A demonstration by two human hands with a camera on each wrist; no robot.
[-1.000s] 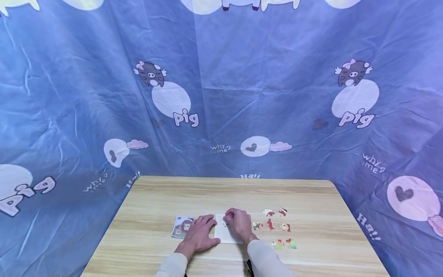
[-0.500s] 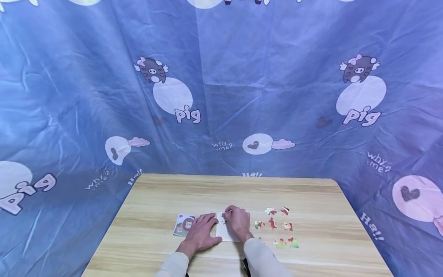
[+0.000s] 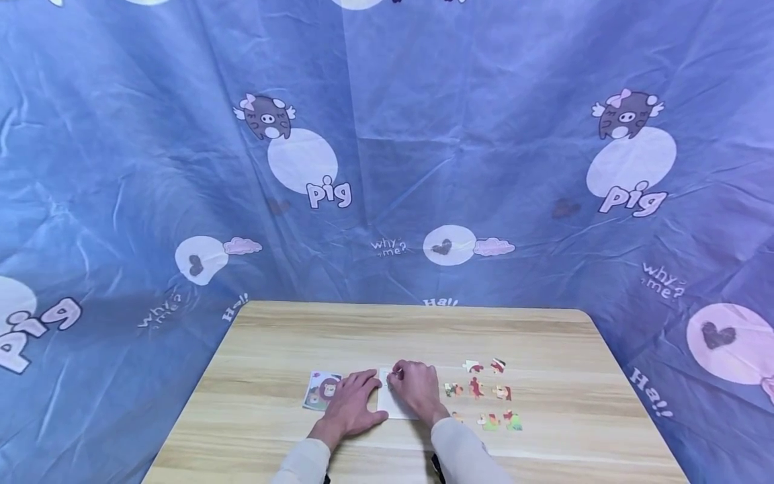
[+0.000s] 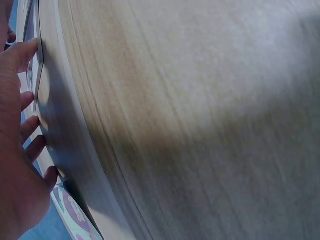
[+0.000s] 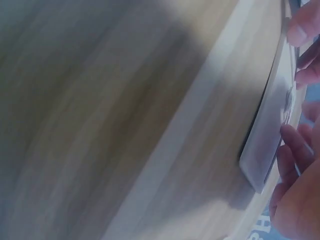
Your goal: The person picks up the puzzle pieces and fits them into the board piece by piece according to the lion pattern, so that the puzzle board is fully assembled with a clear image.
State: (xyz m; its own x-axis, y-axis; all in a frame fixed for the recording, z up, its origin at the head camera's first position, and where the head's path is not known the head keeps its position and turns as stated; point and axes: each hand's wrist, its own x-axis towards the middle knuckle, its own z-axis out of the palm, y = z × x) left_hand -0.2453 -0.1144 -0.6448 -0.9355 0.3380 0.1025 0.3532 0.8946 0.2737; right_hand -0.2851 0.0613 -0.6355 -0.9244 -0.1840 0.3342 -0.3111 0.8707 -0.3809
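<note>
A white puzzle board [image 3: 392,408] lies on the wooden table between both hands. My left hand [image 3: 355,405] rests beside its left edge with spread fingers; in the left wrist view its thumb [image 4: 25,52] touches the edge. Over the board's upper part, my right hand [image 3: 418,391] has its thumb and index finger curled together on a small pale puzzle piece, mostly hidden by the fingers. In the right wrist view the fingertips [image 5: 290,134] meet the board's surface [image 5: 265,137]. Left of the left hand lies a lion picture card [image 3: 322,390], partly covered by that hand.
Right of the board, several loose puzzle pieces lie in rough rows, among them a red one [image 3: 476,388] and a green one [image 3: 514,421]. The wooden table [image 3: 290,336] ends at a blue patterned cloth [image 3: 405,168] behind and on both sides.
The right fingers have shifted slightly on the board's upper left and now cover more of the pale piece. The left hand keeps its place. The head view has tilted a little.
</note>
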